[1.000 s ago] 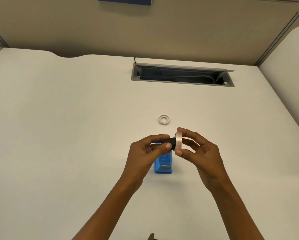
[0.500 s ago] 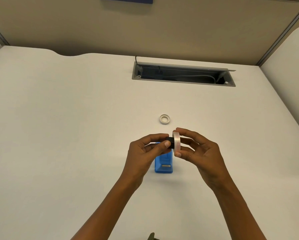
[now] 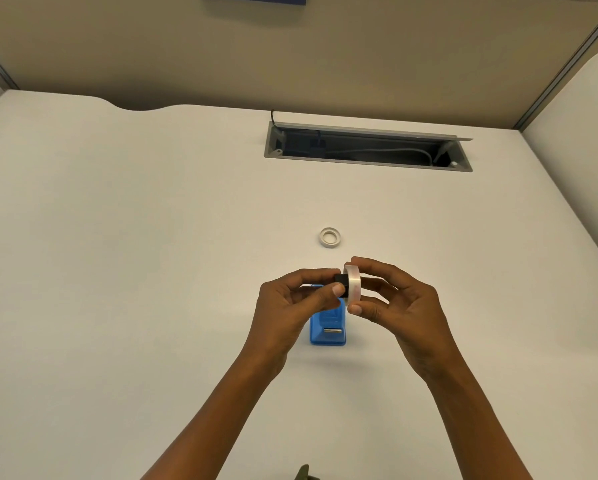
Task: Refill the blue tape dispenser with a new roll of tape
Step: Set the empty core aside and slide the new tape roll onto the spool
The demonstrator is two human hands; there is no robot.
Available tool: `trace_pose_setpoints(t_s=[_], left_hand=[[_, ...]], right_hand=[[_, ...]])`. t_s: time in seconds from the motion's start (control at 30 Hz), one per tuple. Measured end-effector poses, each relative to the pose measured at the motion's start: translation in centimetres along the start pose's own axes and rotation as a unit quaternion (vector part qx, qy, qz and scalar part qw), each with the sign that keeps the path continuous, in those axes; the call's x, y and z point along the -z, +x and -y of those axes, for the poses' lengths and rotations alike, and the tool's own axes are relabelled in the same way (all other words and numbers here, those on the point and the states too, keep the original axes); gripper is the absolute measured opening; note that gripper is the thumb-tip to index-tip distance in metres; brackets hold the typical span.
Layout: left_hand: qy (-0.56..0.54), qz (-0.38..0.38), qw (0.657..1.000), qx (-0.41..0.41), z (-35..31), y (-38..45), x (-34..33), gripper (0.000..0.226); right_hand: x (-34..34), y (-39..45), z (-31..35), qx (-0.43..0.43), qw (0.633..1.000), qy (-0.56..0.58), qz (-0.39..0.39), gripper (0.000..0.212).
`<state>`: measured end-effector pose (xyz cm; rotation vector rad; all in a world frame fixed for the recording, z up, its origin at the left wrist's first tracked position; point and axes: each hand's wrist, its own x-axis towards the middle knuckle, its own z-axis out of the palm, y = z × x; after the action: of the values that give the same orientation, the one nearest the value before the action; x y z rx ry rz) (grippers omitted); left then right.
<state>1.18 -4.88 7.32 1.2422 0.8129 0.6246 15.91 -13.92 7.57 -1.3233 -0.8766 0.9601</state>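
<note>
The blue tape dispenser (image 3: 328, 330) stands on the white desk (image 3: 117, 271), partly hidden behind my hands. Above it, my right hand (image 3: 399, 310) pinches a pale new tape roll (image 3: 354, 285) held on edge between thumb and fingers. My left hand (image 3: 290, 306) grips a small black spool hub (image 3: 340, 280) whose end meets the roll's centre hole. A thin white empty tape core (image 3: 330, 237) lies flat on the desk just beyond my hands.
A long open cable slot (image 3: 366, 147) with a metal rim is cut into the desk at the back. A beige partition wall (image 3: 290, 57) runs behind the desk, and a white side panel (image 3: 581, 109) rises at the right.
The black hub has slid further into the tape roll, and both hands stay close together above the dispenser. The dispenser and the empty core have not moved.
</note>
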Motion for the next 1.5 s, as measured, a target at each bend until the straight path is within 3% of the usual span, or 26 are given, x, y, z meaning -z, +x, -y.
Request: trace_pose_setpoints(t_s=[0.4,0.73,0.9,1.03,1.33,1.5], left_hand=[[0.025,0.026,0.999,-0.012,0.9,-0.1,0.4,0.026],[0.078,-0.008,0.997,-0.007,2.0,0.4,0.9,0.023],[0.121,-0.01,0.992,-0.041,2.4,0.9,0.9,0.026],[0.136,-0.017,0.989,-0.049,2.8,1.4,1.0,0.025],[0.224,0.014,0.972,-0.074,4.2,1.8,1.3,0.046],[0.245,0.012,0.967,-0.074,4.9,2.2,1.3,0.044]], right_hand=[[-0.2,-0.1,-0.2,-0.013,1.0,-0.015,-0.009,0.05],[-0.6,0.6,-1.2,-0.007,0.983,-0.183,-0.001,0.057],[-0.3,1.3,-1.9,-0.024,0.971,-0.237,-0.007,0.049],[-0.1,1.9,-2.5,-0.027,0.969,-0.246,-0.005,0.048],[0.4,2.8,-4.0,-0.039,0.971,-0.236,-0.018,0.049],[0.3,3.0,-5.0,-0.051,0.97,-0.235,-0.034,0.049]])
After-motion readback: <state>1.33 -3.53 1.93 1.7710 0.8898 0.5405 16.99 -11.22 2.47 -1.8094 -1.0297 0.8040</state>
